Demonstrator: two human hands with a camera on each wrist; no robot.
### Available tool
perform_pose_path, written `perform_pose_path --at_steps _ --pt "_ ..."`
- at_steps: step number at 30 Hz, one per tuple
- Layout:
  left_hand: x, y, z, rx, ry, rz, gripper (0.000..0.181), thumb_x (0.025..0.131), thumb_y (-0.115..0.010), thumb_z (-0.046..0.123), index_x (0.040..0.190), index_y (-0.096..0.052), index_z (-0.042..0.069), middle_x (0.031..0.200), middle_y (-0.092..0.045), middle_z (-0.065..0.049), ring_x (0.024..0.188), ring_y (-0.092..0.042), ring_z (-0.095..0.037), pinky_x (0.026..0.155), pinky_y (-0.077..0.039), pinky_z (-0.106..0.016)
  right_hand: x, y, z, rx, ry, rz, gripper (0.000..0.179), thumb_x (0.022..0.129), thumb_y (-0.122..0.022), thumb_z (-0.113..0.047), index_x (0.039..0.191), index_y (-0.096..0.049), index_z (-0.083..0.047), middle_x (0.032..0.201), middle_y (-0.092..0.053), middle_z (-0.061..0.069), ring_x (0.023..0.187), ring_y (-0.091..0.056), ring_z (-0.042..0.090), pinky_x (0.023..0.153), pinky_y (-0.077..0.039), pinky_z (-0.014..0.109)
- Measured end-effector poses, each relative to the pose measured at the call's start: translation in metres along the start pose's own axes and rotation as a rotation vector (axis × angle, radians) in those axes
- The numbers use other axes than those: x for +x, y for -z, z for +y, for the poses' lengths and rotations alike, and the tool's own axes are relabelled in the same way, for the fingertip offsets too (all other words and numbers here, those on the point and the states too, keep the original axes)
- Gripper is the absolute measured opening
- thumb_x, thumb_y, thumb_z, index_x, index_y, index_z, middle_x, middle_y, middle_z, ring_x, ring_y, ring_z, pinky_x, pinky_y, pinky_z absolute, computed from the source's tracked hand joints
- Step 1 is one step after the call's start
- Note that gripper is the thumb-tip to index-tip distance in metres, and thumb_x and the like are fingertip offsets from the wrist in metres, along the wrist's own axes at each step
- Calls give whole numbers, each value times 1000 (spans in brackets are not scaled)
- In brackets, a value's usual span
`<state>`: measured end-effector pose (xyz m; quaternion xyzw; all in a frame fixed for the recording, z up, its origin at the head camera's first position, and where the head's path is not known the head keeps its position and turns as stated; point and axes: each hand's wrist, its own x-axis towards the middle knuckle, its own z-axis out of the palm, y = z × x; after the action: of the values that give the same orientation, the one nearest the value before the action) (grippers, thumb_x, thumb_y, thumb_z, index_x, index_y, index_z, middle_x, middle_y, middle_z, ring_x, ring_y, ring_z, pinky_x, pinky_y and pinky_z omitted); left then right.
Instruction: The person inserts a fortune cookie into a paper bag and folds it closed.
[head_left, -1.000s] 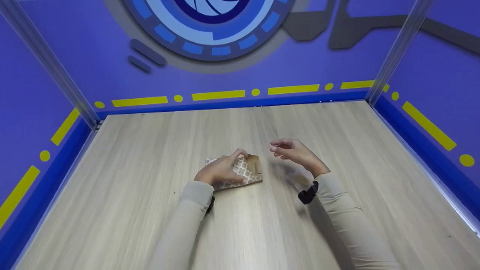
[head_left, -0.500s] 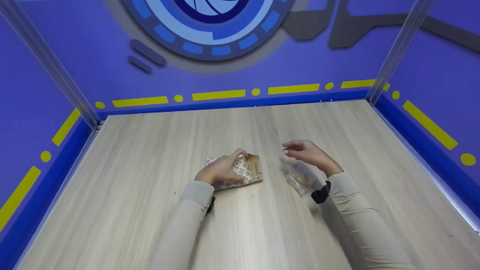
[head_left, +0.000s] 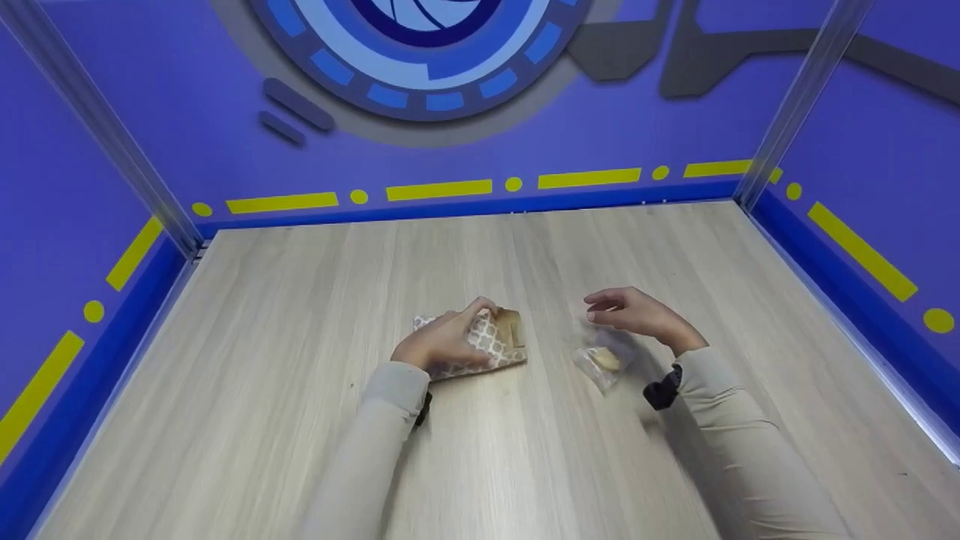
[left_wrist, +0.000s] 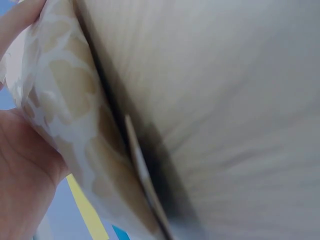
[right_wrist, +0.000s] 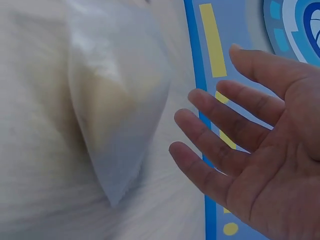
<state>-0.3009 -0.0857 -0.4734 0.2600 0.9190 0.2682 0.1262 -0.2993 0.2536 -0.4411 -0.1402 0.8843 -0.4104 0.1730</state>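
My left hand (head_left: 442,341) grips a beige paper bag or box with a white lattice pattern (head_left: 486,339), thumb on the far side and fingers on the near side. Its brown inside shows at the right end. In the left wrist view the patterned side (left_wrist: 70,95) slants past my palm (left_wrist: 25,175). To the right, my right hand (head_left: 637,311) hovers above the table with relaxed fingers and holds nothing. A clear plastic packet with a tan piece inside (head_left: 604,361) lies just below it. In the right wrist view the packet (right_wrist: 120,100) is apart from my spread fingers (right_wrist: 210,135).
The light wooden table (head_left: 300,300) carries both items. Purple panels (head_left: 480,161) with yellow marks stand along its back and sides. A dark band (head_left: 663,388) is worn at my right wrist.
My right hand has moved rightward, away from the patterned bag or box, and the plastic packet below shows more fully. My left hand keeps its grip in the same place.
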Motion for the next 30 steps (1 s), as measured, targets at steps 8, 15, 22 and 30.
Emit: perform_pose_path --at_steps 8,15,22,30 --pt "-1 0 0 -8 -5 -4 74 73 -80 37 133 -37 36 86 -58 -4 72 -51 -18 64 -44 -33 -8 4 10 -65 -28 -37 53 94 -60 -30 137 -49 0 132 -56 22 120 -54 33 97 -46 46" --pt "-1 -1 0 -6 15 -1 73 73 -79 38 132 -36 38 89 -58 -5 74 -52 -19 63 -44 -33 -13 5 14 -43 -34 -92 59 93 -62 -30 140 -45 1 134 -54 22 121 -54 32 96 -47 44" --pt "-2 -1 0 8 34 3 73 72 -78 40 132 -36 40 93 -58 -4 80 -53 -21 67 -45 -35 -14 5 17 -58 -65 -100 59 92 -64 -29 140 -45 1 132 -55 23 117 -56 32 95 -47 45" --pt "-2 0 0 3 4 7 72 73 -79 38 132 -37 38 88 -59 -4 74 -53 -18 65 -44 -32 -14 8 26 -19 -127 -126 64 88 -68 -25 141 -44 0 131 -54 24 112 -56 27 93 -48 42"
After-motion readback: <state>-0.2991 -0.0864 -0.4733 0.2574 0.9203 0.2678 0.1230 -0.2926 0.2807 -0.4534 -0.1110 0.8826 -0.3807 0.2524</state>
